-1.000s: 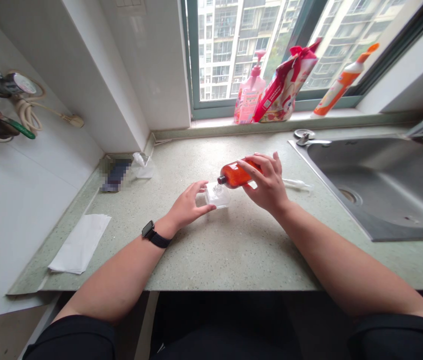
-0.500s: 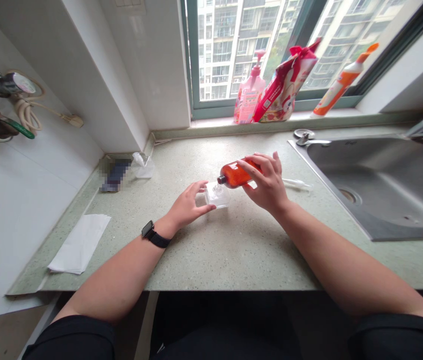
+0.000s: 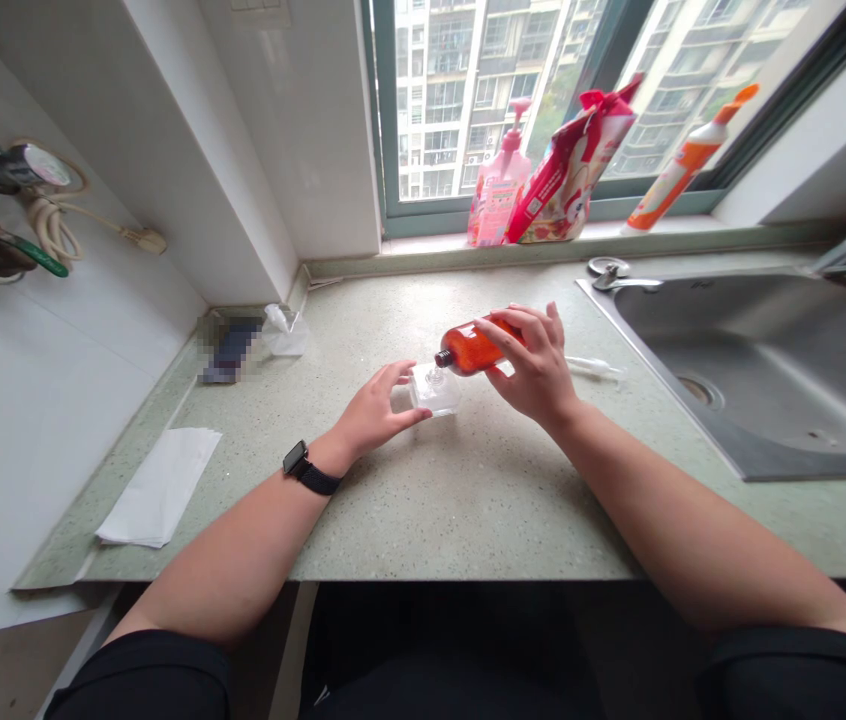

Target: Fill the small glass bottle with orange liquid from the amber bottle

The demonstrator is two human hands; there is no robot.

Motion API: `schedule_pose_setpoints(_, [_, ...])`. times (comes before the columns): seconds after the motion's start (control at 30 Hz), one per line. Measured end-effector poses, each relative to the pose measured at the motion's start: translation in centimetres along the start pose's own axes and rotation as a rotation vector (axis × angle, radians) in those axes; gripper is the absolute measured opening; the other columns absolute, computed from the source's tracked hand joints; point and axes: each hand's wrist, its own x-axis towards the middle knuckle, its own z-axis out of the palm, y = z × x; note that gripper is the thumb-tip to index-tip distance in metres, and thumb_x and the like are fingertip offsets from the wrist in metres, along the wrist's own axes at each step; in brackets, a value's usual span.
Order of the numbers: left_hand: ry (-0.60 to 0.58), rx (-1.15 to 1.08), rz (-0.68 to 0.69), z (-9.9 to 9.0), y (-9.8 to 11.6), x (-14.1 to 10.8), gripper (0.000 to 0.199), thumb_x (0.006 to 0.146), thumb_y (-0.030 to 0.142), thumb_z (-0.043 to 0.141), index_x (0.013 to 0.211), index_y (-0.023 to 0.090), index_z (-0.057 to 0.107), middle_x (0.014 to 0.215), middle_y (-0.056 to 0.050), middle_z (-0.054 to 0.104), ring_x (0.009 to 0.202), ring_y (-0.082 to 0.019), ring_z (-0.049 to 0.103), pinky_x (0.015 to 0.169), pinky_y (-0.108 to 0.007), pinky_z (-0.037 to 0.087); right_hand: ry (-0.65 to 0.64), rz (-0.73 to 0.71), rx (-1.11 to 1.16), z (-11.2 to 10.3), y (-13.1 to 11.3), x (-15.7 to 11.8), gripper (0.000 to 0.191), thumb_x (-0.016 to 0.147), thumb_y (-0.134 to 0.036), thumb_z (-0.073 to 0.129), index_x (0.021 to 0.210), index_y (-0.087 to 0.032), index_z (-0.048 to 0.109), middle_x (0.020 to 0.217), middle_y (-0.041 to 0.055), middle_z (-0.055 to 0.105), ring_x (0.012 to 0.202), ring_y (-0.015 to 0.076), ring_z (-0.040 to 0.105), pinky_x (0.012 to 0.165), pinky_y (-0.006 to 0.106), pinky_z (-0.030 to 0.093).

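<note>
Here, amber bottle (image 3: 472, 349) over glass bottle (image 3: 434, 394)

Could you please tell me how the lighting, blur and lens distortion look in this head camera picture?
In the head view, daylight floods through the window and looks bright; the bottle looks fairly sharp; the wide lens stretches the forearms; a dark patch by the wall is pixelated.
</note>
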Motion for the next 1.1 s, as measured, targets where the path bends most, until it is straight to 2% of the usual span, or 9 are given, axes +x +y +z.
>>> schedule_pose_setpoints(0.6, [0.002, -0.001, -0.001, -0.04, 0.15, -0.01, 0.072, 0.087, 0.041, 0.088, 0.147, 0.023, 0.053, 0.147, -0.016, 0.063, 0.125, -0.032, 0.072, 0.111, -0.055, 0.057, 0.008, -0.01, -0.011, 0.01, 0.02, 0.01, 0.094, 0.087, -0.015, 0.075, 0.164, -0.049, 0.034, 0.14, 0.0045, 0.062, 0.137, 0.034, 0.058, 0.129, 0.069, 0.032])
schedule_pose_setpoints(0.9, [-0.006, -0.002, 0.003, -0.07, 0.06, 0.0, 0.071, 0.088, 0.042, 0.088, 0.147, 0.023, 0.053, 0.148, -0.016, 0.063, 0.127, -0.032, 0.071, 0.112, -0.055, 0.057, -0.011, -0.002, -0.001, -0.03, 0.14, -0.02, 0.1, 0.086, -0.015, 0.076, 0.167, -0.051, 0.029, 0.144, 0.0034, 0.061, 0.138, 0.0347, 0.056, 0.13, 0.068, 0.03])
schedule_pose_setpoints(1.1, [0.001, 0.002, 0.009, -0.01, -0.03, -0.02, 0.071, 0.088, 0.043, 0.088, 0.147, 0.024, 0.053, 0.147, -0.016, 0.063, 0.125, -0.032, 0.071, 0.11, -0.056, 0.057, -0.005, -0.011, -0.004, -0.16, 0.08, 0.05, 0.095, 0.087, -0.016, 0.075, 0.165, -0.049, 0.032, 0.142, 0.0044, 0.061, 0.137, 0.0346, 0.057, 0.129, 0.07, 0.031])
